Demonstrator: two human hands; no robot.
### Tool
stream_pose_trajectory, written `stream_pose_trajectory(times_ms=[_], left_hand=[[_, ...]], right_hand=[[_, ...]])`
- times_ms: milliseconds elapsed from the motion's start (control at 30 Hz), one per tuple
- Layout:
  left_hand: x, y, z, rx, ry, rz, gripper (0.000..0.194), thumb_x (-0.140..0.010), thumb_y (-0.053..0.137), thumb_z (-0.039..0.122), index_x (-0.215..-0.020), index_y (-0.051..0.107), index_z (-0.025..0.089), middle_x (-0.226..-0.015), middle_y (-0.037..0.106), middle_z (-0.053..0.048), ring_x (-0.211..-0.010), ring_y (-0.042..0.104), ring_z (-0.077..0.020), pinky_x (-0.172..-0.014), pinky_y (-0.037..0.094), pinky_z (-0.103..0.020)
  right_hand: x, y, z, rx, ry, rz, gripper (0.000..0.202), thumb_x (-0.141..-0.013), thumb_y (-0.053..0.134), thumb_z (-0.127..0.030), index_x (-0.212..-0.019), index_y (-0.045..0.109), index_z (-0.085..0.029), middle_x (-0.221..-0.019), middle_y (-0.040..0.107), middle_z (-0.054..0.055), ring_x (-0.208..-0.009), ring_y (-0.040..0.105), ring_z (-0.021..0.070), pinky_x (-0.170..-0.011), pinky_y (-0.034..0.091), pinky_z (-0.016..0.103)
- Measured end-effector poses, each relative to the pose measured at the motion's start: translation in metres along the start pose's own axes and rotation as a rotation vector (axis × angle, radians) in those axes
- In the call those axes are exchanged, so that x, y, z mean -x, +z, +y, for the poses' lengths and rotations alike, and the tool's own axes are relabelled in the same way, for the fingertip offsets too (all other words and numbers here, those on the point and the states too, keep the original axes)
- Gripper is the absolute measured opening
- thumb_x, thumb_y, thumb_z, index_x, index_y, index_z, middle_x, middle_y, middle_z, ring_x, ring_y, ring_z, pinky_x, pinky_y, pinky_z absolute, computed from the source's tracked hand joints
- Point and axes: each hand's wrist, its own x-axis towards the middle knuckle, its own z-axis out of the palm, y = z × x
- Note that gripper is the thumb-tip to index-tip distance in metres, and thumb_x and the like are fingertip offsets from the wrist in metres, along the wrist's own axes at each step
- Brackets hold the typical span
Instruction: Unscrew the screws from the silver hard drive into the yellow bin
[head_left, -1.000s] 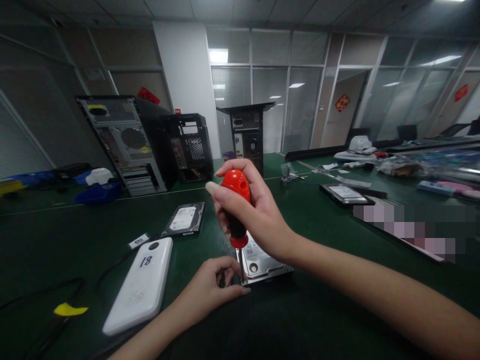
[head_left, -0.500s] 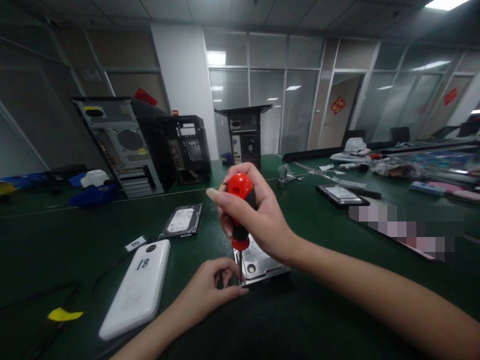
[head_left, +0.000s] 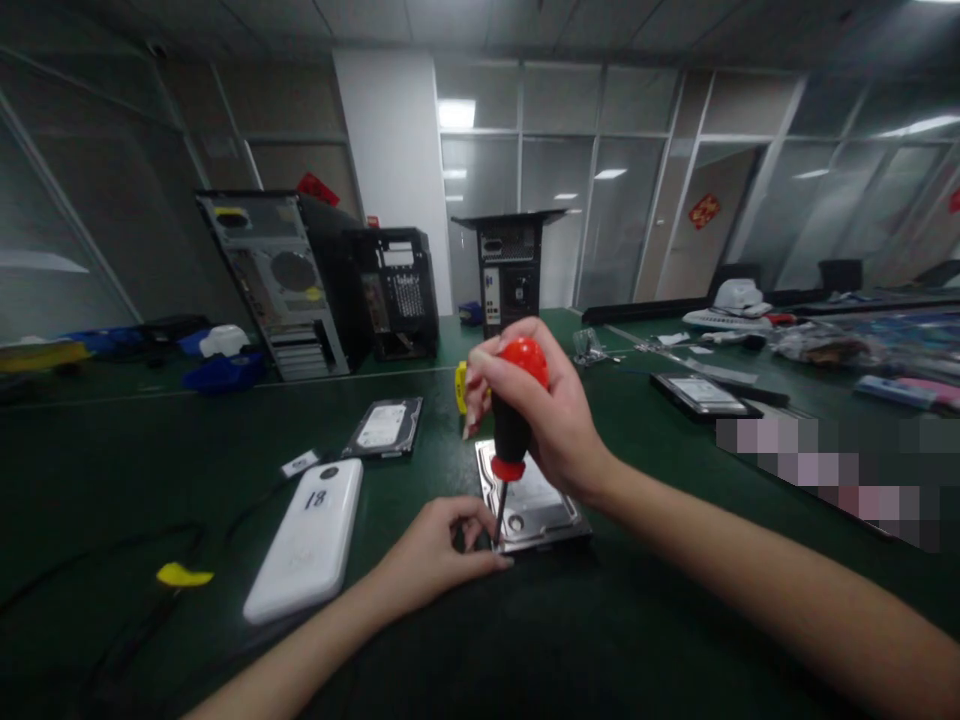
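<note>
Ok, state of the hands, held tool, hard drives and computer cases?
Silver rectangular hard drive: flat.
Red and black screwdriver: tilted, tip at that drive's corner.
Right hand: closed around the screwdriver.
Left hand: curled beside the screwdriver's tip.
White-labelled black drive: flat, label up.
Black rectangular drive at right: flat.
Left tall black metal case: upright.
Middle black case: upright.
Right black case: upright.

The screwdriver handle is red and black.

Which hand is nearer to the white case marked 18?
Left: the left hand is to the right of the white case, at a corner of the hard drive; the right hand is farther right, gripping the screwdriver.
</note>
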Motion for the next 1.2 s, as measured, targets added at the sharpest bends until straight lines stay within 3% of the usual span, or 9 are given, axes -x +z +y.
stream_pose_trajectory(times_ms=[100, 167, 300, 500, 600, 700, 867, 1067, 1200], left_hand=[[0.001, -0.001, 0.002, -0.008, 0.009, 0.012, 0.023, -0.066, 0.076, 0.031, -0.075, 0.064, 0.014, -0.060, 0.041, 0.007, -0.059, 0.038, -0.0110, -0.054, 0.026, -0.021], [0.001, -0.002, 0.002, -0.009, 0.004, -0.019, 0.023, -0.067, 0.076, 0.032, -0.076, 0.066, 0.013, -0.058, 0.040, 0.008, -0.057, 0.037, -0.0103, -0.053, 0.025, -0.021], [0.001, -0.003, 0.001, -0.029, 0.033, -0.007, 0.027, -0.067, 0.076, 0.034, -0.080, 0.067, 0.012, -0.061, 0.041, 0.007, -0.058, 0.037, -0.0102, -0.053, 0.025, -0.021], [0.001, -0.002, 0.003, -0.029, 0.022, -0.013, 0.027, -0.068, 0.075, 0.034, -0.081, 0.067, 0.012, -0.060, 0.041, 0.007, -0.058, 0.038, -0.0106, -0.054, 0.026, -0.021], [0.001, -0.002, 0.004, -0.037, 0.007, -0.018, 0.028, -0.068, 0.075, 0.036, -0.081, 0.067, 0.012, -0.060, 0.042, 0.007, -0.059, 0.039, -0.0109, -0.054, 0.026, -0.021], [0.000, -0.002, 0.005, -0.041, -0.008, -0.018, 0.029, -0.068, 0.075, 0.037, -0.082, 0.066, 0.012, -0.061, 0.042, 0.007, -0.060, 0.040, -0.0114, -0.054, 0.026, -0.021], [-0.001, -0.002, 0.005, -0.049, -0.030, -0.021, 0.029, -0.068, 0.073, 0.037, -0.083, 0.066, 0.013, -0.063, 0.043, 0.006, -0.061, 0.040, -0.0120, -0.055, 0.027, -0.021], [0.000, -0.003, -0.003, 0.001, -0.038, -0.036, 0.030, -0.069, 0.072, 0.037, -0.086, 0.063, 0.014, -0.063, 0.039, 0.007, -0.060, 0.036, -0.0115, -0.054, 0.026, -0.021], [0.000, -0.002, -0.004, 0.047, -0.061, -0.027, 0.033, -0.069, 0.072, 0.037, -0.090, 0.059, 0.015, -0.068, 0.043, 0.006, -0.063, 0.038, -0.0118, -0.056, 0.029, -0.020]], right_hand=[[0.001, 0.002, -0.003, -0.005, 0.102, -0.033, 0.021, -0.083, 0.063, -0.027, -0.091, 0.043, -0.026, -0.066, 0.054, -0.008, -0.042, 0.046, 0.0044, -0.039, 0.038, 0.016], [0.001, 0.003, -0.005, -0.033, 0.137, -0.038, 0.015, -0.087, 0.057, -0.035, -0.093, 0.047, -0.025, -0.064, 0.052, -0.007, -0.041, 0.044, 0.0042, -0.037, 0.036, 0.015], [-0.003, 0.006, -0.006, -0.064, 0.110, -0.113, 0.032, -0.091, 0.041, -0.049, -0.089, 0.054, -0.020, -0.065, 0.050, -0.004, -0.046, 0.047, 0.0058, -0.043, 0.041, 0.019], [-0.004, 0.004, -0.008, -0.041, 0.116, -0.071, 0.023, -0.085, 0.058, -0.040, -0.083, 0.054, -0.018, -0.074, 0.058, -0.002, -0.059, 0.057, 0.0072, -0.059, 0.051, 0.023], [-0.003, 0.002, -0.008, -0.071, 0.109, -0.099, 0.019, -0.084, 0.062, -0.031, -0.084, 0.046, -0.021, -0.071, 0.061, -0.005, -0.052, 0.055, 0.0067, -0.052, 0.049, 0.021], [-0.002, 0.002, -0.009, -0.071, 0.149, -0.125, 0.019, -0.084, 0.062, -0.031, -0.089, 0.045, -0.024, -0.061, 0.054, -0.008, -0.044, 0.047, 0.0051, -0.042, 0.041, 0.016], [-0.007, 0.002, -0.012, -0.037, 0.143, -0.211, 0.028, -0.089, 0.048, -0.045, -0.090, 0.058, -0.020, -0.069, 0.050, -0.003, -0.054, 0.049, 0.0074, -0.049, 0.045, 0.020], [-0.012, -0.005, -0.016, 0.016, 0.149, -0.255, 0.016, -0.082, 0.063, -0.034, -0.083, 0.057, -0.019, -0.075, 0.055, -0.003, -0.065, 0.056, 0.0088, -0.062, 0.051, 0.023], [-0.016, -0.003, -0.014, -0.019, 0.150, -0.287, 0.020, -0.078, 0.068, -0.031, -0.080, 0.050, -0.021, -0.069, 0.057, -0.005, -0.057, 0.057, 0.0076, -0.055, 0.049, 0.021]])
